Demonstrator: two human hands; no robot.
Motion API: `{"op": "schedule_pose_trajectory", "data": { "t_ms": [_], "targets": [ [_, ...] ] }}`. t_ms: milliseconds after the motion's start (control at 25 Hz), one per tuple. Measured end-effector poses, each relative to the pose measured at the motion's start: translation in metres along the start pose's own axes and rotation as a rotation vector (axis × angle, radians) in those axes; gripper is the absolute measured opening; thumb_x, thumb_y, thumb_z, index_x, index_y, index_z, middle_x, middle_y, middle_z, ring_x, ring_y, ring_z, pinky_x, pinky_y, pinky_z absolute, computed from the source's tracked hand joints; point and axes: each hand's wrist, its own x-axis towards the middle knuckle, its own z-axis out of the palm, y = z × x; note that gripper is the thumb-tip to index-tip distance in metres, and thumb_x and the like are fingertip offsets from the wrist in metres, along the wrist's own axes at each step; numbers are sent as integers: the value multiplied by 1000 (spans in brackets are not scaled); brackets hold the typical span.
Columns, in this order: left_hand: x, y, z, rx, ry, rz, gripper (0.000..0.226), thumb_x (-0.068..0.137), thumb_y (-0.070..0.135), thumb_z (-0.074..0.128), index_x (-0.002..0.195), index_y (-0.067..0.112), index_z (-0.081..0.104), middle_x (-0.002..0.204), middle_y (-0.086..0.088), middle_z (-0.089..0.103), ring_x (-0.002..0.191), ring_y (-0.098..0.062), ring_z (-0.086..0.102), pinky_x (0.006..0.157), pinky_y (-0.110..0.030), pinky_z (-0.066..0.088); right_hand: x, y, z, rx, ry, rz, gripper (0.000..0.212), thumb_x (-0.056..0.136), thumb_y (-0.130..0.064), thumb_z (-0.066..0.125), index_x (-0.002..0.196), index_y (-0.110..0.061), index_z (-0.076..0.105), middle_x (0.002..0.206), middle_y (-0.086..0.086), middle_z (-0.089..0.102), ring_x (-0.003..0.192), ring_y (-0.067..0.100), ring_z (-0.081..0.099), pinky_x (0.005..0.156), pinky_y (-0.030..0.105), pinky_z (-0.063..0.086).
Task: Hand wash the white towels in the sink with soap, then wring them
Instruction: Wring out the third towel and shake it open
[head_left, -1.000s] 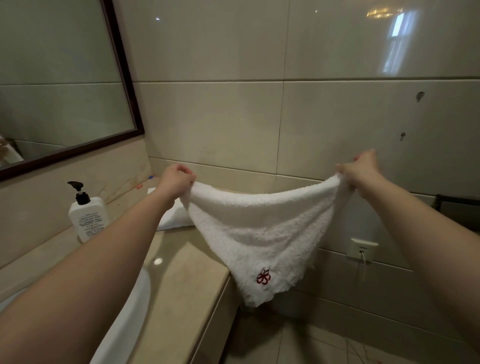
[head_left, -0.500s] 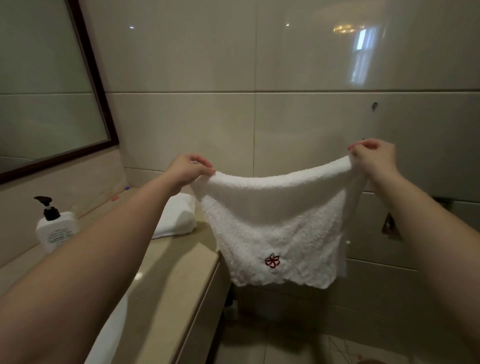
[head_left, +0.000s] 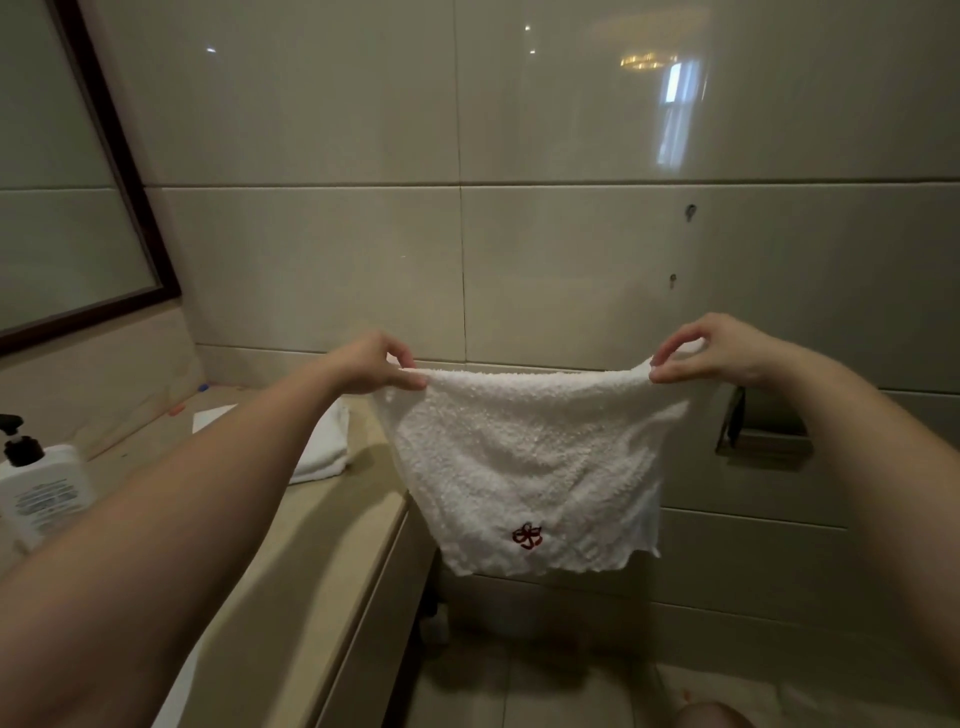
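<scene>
mirror (head_left: 62, 171) upper left | tiled wall (head_left: 571, 260) | recessed holder (head_left: 763, 436) right

Both arms stretched forward, hands raised level and well apart

The left hand (head_left: 371, 366) pinches one top corner of the white towel (head_left: 530, 467) between thumb and curled fingers; the right hand (head_left: 711, 353) pinches the other corner the same way, index finger arched above the thumb. Both forearms are bare, reaching out from the lower corners of the view, with the wrists held roughly straight.

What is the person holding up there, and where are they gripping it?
A white towel, pinched at its two top corners: left hand on one, right hand on the other.
</scene>
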Motion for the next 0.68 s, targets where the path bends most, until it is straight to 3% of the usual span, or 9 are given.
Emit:
{"op": "schedule_pose_trajectory", "data": {
  "t_ms": [120, 240, 320, 440, 520, 600, 680],
  "targets": [
    [2, -4, -2, 47, 14, 6, 24, 88, 40, 77, 90, 19, 67, 97, -1, 61, 93, -21, 55, 73, -30, 38, 6, 13, 2, -51, -31, -2, 49, 46, -77, 77, 73, -36, 76, 107, -3, 73, 104, 17, 63, 96, 36, 48],
    [5, 2, -6, 185, 37, 22, 24, 95, 40, 69, 98, 17, 66, 110, -10, 54, 98, -23, 50, 83, -30, 38, 10, 15, 8, -13, 49, 23, 27, 74, -54, 77, 77, -27, 74, 107, 6, 72, 97, 21, 62, 82, 32, 45],
    [7, 9, -8, 243, 69, 50, 29, 98, 40, 64, 105, 12, 68, 110, -10, 48, 100, -26, 48, 88, -33, 39, 19, 18, 9, -56, 113, 56, 25, 85, -45, 75, 84, -21, 74, 111, 13, 68, 100, 25, 59, 82, 32, 43],
    [8, 15, 0, 184, 91, 129, 27, 102, 37, 57, 97, 11, 61, 89, -5, 57, 86, -25, 52, 67, -33, 37, 23, 12, 4, -181, 189, 112, 31, 91, -47, 68, 84, -17, 68, 120, 12, 52, 117, 32, 47, 96, 38, 42],
    [9, 13, 5, 53, 131, 128, 25, 103, 38, 56, 92, 15, 56, 77, 1, 55, 73, -20, 50, 58, -31, 34, 20, 11, -1, -130, 203, 81, 34, 95, -43, 64, 77, -15, 60, 94, 8, 50, 95, 31, 51, 76, 38, 41],
    [11, 13, 7, -41, 160, 103, 26, 101, 41, 59, 91, 17, 56, 76, 2, 55, 67, -14, 49, 57, -30, 36, 16, 12, -1, -18, 207, 78, 42, 96, -38, 64, 67, -11, 52, 70, 7, 44, 67, 25, 45, 58, 35, 30],
    [15, 16, 11, -94, 160, 62, 27, 99, 41, 62, 91, 15, 59, 80, 0, 59, 68, -13, 51, 58, -30, 39, 18, 11, 2, 63, 229, 132, 40, 96, -34, 65, 70, -5, 58, 67, 9, 46, 62, 24, 44, 54, 33, 30]
  ]
}}
